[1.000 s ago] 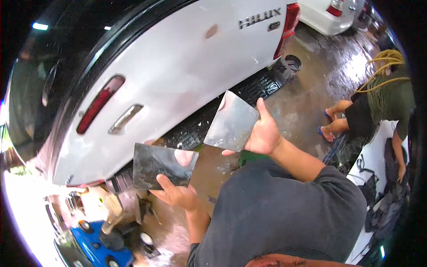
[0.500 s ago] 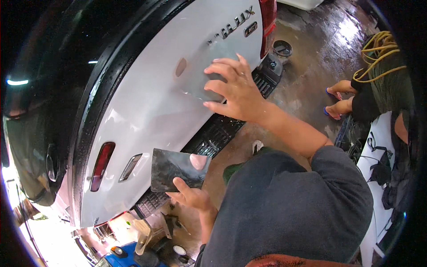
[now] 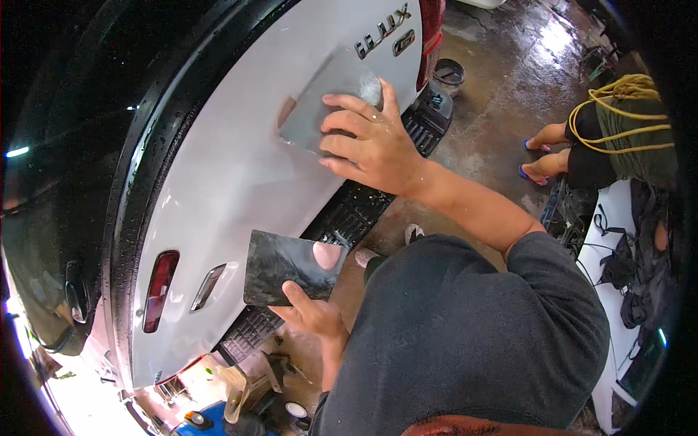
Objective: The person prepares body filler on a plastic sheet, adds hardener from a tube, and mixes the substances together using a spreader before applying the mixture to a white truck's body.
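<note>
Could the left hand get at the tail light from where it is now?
Probably yes: the left hand is beside the tail light with nothing between, but it holds a dark board carrying filler.

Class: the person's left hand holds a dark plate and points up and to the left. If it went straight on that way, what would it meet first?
Probably the white tailgate, near its handle; the dark plate in the left hand would likely touch first. Depth is unclear.

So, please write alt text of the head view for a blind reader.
The right hand presses a flat grey sheet against a white car panel. The left hand holds a dark metal plate bearing a pink dab.
</note>
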